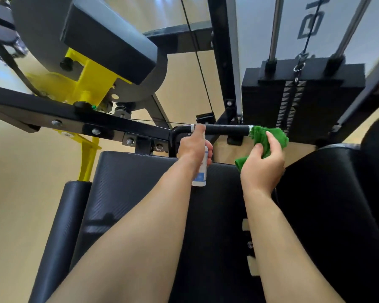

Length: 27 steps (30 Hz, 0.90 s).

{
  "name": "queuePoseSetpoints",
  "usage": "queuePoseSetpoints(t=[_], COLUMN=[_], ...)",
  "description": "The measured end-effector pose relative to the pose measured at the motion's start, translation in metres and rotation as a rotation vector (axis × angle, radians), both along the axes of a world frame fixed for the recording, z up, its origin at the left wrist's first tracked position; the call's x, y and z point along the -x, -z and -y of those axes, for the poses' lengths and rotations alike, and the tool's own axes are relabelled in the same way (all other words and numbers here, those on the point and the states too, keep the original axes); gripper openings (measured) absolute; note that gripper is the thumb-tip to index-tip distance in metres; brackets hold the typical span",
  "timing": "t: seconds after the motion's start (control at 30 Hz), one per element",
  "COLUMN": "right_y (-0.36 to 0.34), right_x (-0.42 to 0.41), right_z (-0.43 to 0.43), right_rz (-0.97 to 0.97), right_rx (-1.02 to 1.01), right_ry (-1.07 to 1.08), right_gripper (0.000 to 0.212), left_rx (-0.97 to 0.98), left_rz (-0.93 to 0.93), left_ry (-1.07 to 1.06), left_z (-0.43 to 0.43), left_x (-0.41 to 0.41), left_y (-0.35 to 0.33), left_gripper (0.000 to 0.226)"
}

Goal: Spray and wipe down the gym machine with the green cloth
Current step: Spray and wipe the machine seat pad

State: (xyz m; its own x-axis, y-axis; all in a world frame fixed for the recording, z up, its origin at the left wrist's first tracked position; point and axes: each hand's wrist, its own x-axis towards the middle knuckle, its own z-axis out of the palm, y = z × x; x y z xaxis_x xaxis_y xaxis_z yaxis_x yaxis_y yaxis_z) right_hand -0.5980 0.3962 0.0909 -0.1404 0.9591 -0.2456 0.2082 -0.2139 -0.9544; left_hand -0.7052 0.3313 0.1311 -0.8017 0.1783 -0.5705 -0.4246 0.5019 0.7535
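The right hand grips the cloth (bunched, fingers curled round it) against the handle's end, the left hand beside it clasps the bottle upright at that handle, seat below both, weight stack beyond.

A smooth, light tan floor is spreading out below. Some dark, blurry gym gear is standing at the floor's far left edge.

You're in a gym: a machine with black weight stack, chrome guide rods, steel cable, padded seat, yellow bracket; pale floor below
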Motion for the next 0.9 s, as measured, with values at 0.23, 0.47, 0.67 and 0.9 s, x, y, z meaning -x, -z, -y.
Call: queuePoseSetpoints(t=[0.23, 0.47, 0.67, 0.9], right_y=[0.015, 0.045, 0.077, 0.064], right_x=[0.029, 0.109, 0.094, 0.077], right_z=[-0.018, 0.007, -0.025, -0.039], right_rz=[-0.017, 0.332, 0.388, 0.268], right_rx=[-0.079, -0.577, -0.876, -0.103], right_ry=[0.037, -0.713, -0.761, -0.153], right_gripper=[0.041, 0.046, 0.049, 0.049], left_rx=[-0.046, -0.126, -0.116, -0.075], left_rz=[-0.024, -0.259, -0.326, -0.327], left_ry=[-0.009, -0.138, -0.085, -0.086], left_z=[-0.001, -0.006, -0.013, -0.008], left_x=[0.014, 0.041, 0.057, 0.059], left_y=[0.011, -0.005, -0.019, -0.019], left_gripper=[0.057, 0.066, 0.059, 0.055])
